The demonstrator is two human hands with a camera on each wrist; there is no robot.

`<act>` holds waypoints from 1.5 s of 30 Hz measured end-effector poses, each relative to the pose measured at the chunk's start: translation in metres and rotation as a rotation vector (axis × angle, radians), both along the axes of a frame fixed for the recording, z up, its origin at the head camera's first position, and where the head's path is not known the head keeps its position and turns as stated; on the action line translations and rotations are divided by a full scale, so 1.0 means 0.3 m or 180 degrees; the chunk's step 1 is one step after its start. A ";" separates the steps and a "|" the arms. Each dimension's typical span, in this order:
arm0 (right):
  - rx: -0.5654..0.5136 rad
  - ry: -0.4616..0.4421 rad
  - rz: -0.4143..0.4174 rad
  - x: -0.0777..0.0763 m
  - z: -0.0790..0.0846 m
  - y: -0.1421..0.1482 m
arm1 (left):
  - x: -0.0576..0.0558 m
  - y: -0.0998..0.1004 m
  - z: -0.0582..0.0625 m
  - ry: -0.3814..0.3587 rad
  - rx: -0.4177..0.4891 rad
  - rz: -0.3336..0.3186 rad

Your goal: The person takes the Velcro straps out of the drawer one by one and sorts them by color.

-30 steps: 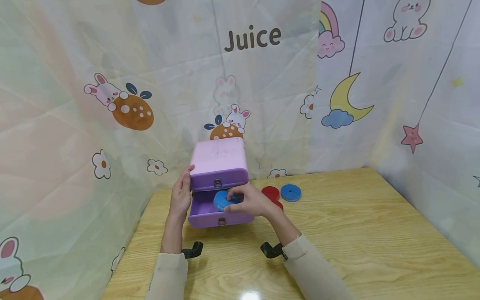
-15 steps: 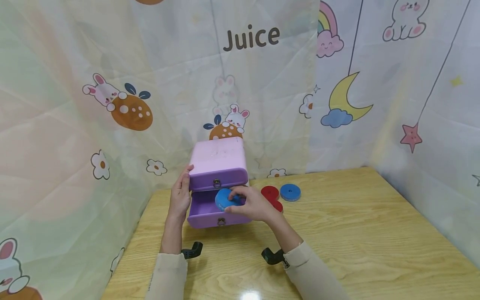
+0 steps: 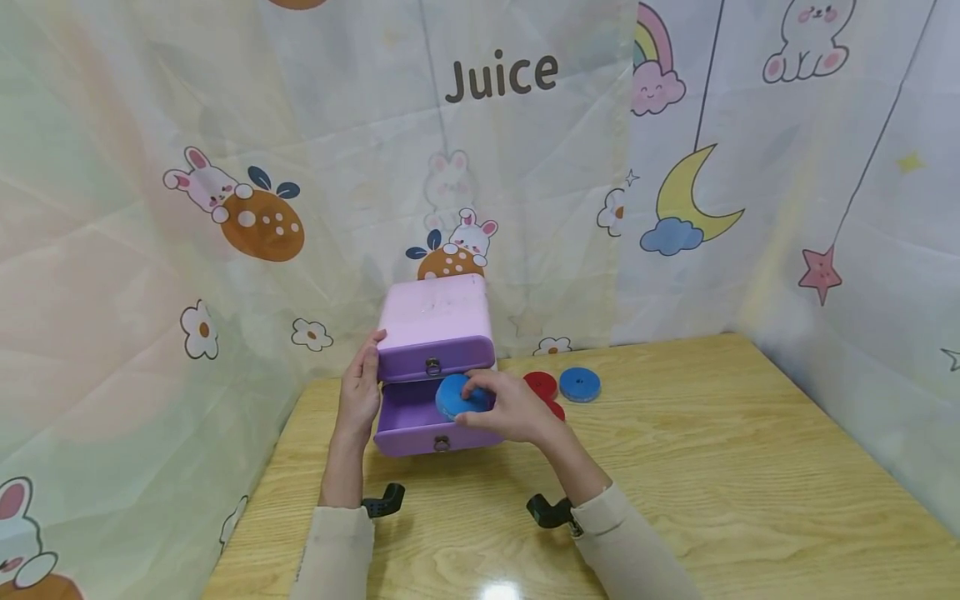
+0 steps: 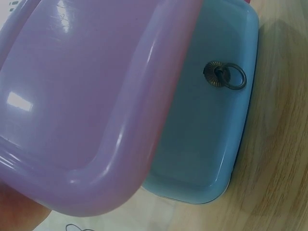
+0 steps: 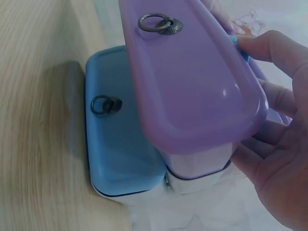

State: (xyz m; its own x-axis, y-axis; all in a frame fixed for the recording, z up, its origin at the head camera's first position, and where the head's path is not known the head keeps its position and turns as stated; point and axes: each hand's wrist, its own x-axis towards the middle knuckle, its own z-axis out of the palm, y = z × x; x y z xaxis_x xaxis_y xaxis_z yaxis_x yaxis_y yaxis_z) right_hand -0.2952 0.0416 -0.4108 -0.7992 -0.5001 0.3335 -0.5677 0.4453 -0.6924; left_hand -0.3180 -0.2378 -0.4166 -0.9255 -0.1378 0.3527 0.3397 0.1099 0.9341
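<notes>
A pink drawer cabinet (image 3: 435, 312) stands near the back wall, its purple drawer (image 3: 408, 440) pulled out under a shut purple one. My left hand (image 3: 362, 392) rests along the cabinet's left side, fingertips by its upper front corner. Between thumb and fingers, my right hand (image 3: 513, 408) pinches a flat blue roll (image 3: 452, 398), tilted within the drawer's opening toward its right side. Only a blue sliver of that roll shows in the right wrist view, behind the drawer front (image 5: 202, 82). Below sits a shut blue drawer (image 5: 127, 144) with a ring pull.
Right of the cabinet, two red rolls (image 3: 542, 383) lie on the wooden table (image 3: 712, 467), partly hidden by my right hand. Another blue roll (image 3: 580, 384) lies flat beside them. A printed cloth (image 3: 525, 208) hangs close behind the cabinet.
My right hand has shifted slightly right with the blue roll, which leans a little more upright. The left hand and the pulled-out drawer have stayed in place.
</notes>
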 end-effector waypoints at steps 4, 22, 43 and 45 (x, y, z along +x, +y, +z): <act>0.0018 0.0010 0.0004 0.000 0.004 0.012 | -0.004 -0.004 -0.003 -0.0019 0.0014 -0.0009; -0.0153 -0.0044 0.0103 -0.010 0.024 0.069 | 0.063 0.030 0.069 -0.0058 -0.0025 -0.0028; -0.0010 -0.0022 0.0015 -0.038 0.031 0.180 | -0.009 -0.007 -0.010 0.0048 -0.0053 0.0022; -0.0008 -0.0047 0.0008 -0.045 0.029 0.194 | -0.008 -0.008 -0.012 0.0062 -0.0068 0.0035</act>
State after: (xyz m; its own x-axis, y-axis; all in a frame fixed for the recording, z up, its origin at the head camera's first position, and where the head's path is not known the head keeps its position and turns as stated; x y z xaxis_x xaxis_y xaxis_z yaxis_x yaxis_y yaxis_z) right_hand -0.3085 0.0998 -0.4023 -0.8028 -0.5013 0.3229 -0.5584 0.4423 -0.7018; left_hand -0.3205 -0.2402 -0.4203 -0.9169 -0.1401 0.3737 0.3565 0.1335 0.9247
